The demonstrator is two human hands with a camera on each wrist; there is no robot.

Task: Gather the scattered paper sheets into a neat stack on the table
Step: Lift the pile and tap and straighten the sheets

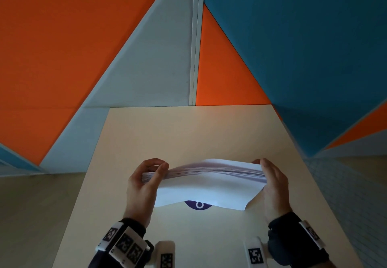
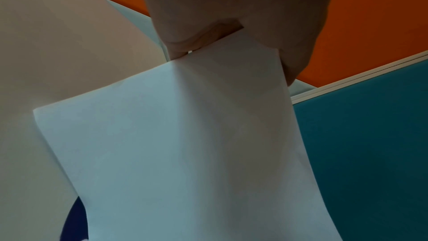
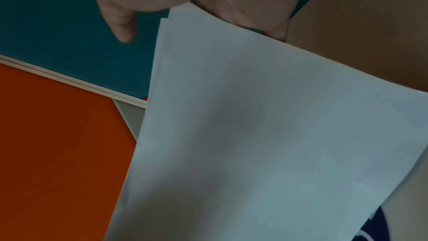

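Both hands: gripping one paper stack (image 1: 209,180) by its short ends, raised above the table (image 1: 188,131).
Left hand (image 1: 144,186): thumb over, fingers curled under.
Right hand (image 1: 274,186): clasping the opposite end.
Table logo (image 1: 199,205): dark blue, mostly covered, unreadable.

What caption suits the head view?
Left hand and right hand hold a stack of white paper sheets above the beige table.

Left hand (image 1: 144,186) and right hand (image 1: 274,186) raised, facing, fingers curled.

White paper sheets (image 1: 207,186) gathered in a sagging bundle, held above the table, edges slightly uneven
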